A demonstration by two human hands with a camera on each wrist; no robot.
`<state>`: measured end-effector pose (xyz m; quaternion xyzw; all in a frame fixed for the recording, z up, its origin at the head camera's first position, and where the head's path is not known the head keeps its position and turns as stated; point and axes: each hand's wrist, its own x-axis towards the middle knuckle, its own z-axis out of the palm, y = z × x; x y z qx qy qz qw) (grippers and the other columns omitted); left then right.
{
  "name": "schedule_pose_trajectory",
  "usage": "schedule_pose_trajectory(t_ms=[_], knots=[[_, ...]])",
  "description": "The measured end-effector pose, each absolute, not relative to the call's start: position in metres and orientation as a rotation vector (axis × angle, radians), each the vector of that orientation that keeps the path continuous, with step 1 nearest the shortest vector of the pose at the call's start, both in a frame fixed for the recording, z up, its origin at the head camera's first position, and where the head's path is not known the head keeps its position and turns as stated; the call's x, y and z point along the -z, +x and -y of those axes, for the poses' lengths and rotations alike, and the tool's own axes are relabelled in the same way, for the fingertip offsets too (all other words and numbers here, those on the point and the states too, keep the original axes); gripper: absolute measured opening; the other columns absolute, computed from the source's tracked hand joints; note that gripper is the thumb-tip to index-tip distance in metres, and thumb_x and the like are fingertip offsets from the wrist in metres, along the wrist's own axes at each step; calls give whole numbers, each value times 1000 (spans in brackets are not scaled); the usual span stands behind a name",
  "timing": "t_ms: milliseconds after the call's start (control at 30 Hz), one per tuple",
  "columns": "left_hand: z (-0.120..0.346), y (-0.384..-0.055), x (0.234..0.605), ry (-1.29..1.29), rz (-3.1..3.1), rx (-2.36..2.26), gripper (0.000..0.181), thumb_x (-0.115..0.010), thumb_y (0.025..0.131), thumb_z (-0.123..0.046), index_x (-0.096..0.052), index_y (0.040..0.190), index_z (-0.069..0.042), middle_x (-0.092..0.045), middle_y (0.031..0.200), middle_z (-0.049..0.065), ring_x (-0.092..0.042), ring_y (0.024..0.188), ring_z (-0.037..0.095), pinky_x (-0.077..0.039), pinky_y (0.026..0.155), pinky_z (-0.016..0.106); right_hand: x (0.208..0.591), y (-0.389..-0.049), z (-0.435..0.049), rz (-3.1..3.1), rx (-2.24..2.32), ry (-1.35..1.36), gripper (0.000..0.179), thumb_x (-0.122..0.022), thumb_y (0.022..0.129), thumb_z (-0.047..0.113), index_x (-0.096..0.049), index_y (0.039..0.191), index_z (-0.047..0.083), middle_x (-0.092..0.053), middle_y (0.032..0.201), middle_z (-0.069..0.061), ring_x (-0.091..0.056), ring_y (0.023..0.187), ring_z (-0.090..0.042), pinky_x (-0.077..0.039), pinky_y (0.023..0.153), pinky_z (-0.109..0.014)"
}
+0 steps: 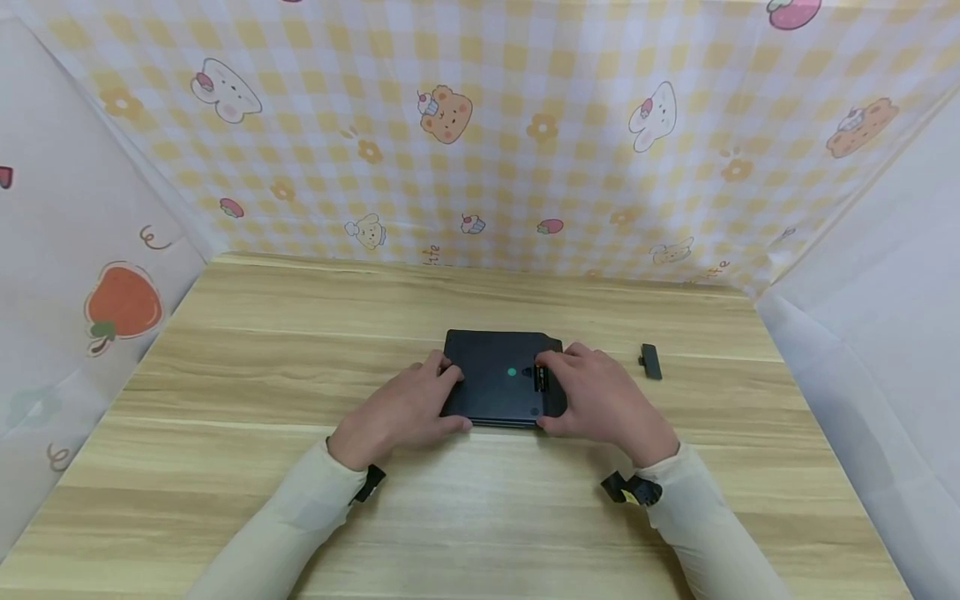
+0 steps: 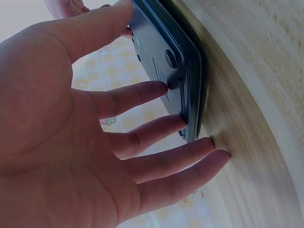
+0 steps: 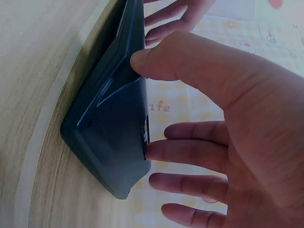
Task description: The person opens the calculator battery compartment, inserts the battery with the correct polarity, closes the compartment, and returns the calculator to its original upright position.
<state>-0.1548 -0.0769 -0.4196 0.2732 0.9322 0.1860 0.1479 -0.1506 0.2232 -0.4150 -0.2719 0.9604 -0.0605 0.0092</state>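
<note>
On the table, back side up, lies a flat black device point(image 1: 491, 367), which looks like a calculator. Near its right end is an uncovered battery slot point(image 1: 541, 377) with what appears to be a dark battery inside. My left hand point(image 1: 408, 408) rests at its left end, thumb by the near edge; in the left wrist view the fingers are spread and fairly straight. My right hand point(image 1: 600, 396) touches the right end, thumb at the near edge and index finger by the slot. Right of that hand lies a small black battery cover point(image 1: 651, 362).
The wooden table point(image 1: 300, 333) meets a yellow checked cloth point(image 1: 495, 175) at the back. White cloths hang along the left side point(image 1: 67, 225) and the right side point(image 1: 877, 275).
</note>
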Motion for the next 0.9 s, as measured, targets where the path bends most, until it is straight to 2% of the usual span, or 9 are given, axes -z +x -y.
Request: schedule_pose_trajectory(t_ms=[133,233,367,467,567,633,733,833,900], knots=[[77,-155,419,794,-2684,-532,65,-84,101,-39,-63,148,0,-50,151,24,-64,125,42,-55,105,52,412,-149,-221,-3001,166,-831,84,-93,83,52,-65,147,5,-72,131,-19,-69,116,-39,-58,98,-56],[76,-155,419,792,-2683,-529,65,-84,101,-40,-63,148,-1,-50,151,24,-64,125,43,-55,105,52,413,-148,-221,-3009,171,-831,85,-93,82,52,-64,147,5,-71,128,-20,-71,112,-40,-58,97,-56],[76,-155,419,788,-2681,-525,65,-83,101,-40,-63,149,-1,-50,152,24,-64,126,42,-55,106,52,413,-149,-222,-3028,161,-842,89,-94,80,55,-63,150,9,-72,117,-16,-70,96,-34,-60,85,-51],[76,-155,418,793,-2681,-523,64,-83,101,-39,-63,148,0,-50,151,25,-64,125,42,-55,105,52,414,-151,-225,-3026,179,-832,93,-95,78,57,-62,153,12,-70,108,-10,-63,82,-25,-57,76,-45],[76,-155,418,794,-2676,-522,64,-83,101,-39,-63,148,0,-50,151,24,-64,125,42,-55,105,52,414,-153,-227,-3012,218,-819,96,-96,78,57,-60,155,14,-68,104,-7,-58,77,-19,-55,71,-41],[77,-155,418,791,-2673,-521,64,-83,101,-40,-63,148,-1,-50,151,24,-64,126,42,-55,105,52,414,-154,-229,-3001,240,-817,96,-96,78,57,-59,157,14,-70,108,-5,-61,81,-20,-56,73,-41],[77,-155,418,788,-2672,-521,65,-83,101,-40,-63,148,-1,-50,151,24,-64,126,42,-55,105,52,414,-155,-232,-2977,292,-806,96,-96,81,56,-57,159,16,-76,123,0,-66,95,-23,-58,79,-44],[77,-155,418,787,-2674,-521,64,-83,101,-40,-63,148,-1,-50,151,23,-64,126,42,-56,104,52,414,-156,-236,-2948,348,-784,94,-94,84,54,-55,160,17,-75,137,7,-67,109,-25,-58,85,-46],[77,-155,418,784,-2674,-521,64,-83,101,-40,-63,149,-1,-50,151,23,-64,126,42,-56,105,53,413,-156,-239,-2931,391,-777,92,-93,85,53,-55,161,16,-74,140,8,-67,113,-27,-57,85,-47]])
